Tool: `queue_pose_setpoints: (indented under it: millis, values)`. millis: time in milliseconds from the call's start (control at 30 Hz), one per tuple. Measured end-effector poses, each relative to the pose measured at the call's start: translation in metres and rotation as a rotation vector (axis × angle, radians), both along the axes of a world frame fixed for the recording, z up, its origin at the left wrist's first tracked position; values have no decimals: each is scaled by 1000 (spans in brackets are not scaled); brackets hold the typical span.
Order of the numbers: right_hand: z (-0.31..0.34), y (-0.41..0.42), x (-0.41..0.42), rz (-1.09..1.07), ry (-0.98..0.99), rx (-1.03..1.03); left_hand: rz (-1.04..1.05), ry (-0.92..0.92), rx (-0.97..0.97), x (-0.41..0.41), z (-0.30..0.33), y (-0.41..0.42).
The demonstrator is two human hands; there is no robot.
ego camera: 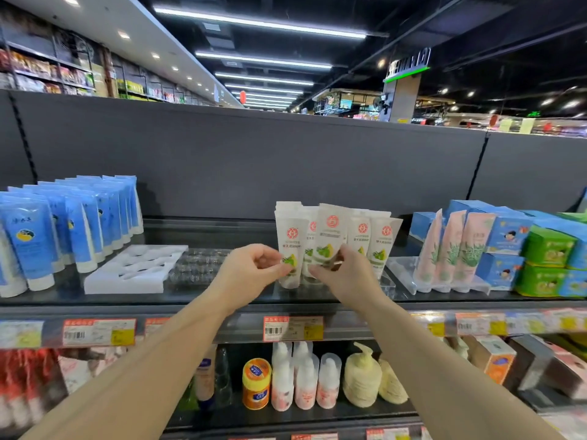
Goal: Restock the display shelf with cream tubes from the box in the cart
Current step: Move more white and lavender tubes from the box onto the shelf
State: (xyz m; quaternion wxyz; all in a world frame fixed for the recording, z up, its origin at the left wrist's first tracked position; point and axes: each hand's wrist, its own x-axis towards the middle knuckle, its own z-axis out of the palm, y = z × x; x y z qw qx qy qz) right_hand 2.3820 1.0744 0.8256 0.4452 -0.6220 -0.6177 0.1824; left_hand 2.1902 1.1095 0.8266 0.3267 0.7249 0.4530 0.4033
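Both hands reach to the top display shelf, left hand pinching one white cream tube, right hand gripping its neighbour, apparently to stand them upright, labels facing out.

Dark display shelf, blue tubes, white tray, cream tubes, pink tubes

Two bare forearms in shot, no sleeves showing, nothing on either wrist. Left hand and right hand gloveless, no rings visible.
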Motion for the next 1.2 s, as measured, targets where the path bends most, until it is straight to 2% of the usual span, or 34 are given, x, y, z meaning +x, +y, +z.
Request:
queue_pose_setpoints:
  millis: [100,233,433,700,1033,1200]
  values:
    - [-6,11,5,-60,-65,-48,35,257,92,-2,-12,4]
    - [-11,20,0,-62,-146,-21,22,437,215,5,-18,4]
    - [-12,27,3,-62,-342,-99,54,475,284,5,-24,7]
    - [-8,29,1,-77,-428,-259,59,529,284,6,-24,2]
    - [-17,32,6,-70,-352,-256,76,589,217,9,-18,-5]
    - [-12,17,4,-110,-266,-188,76,583,257,4,-7,-22]
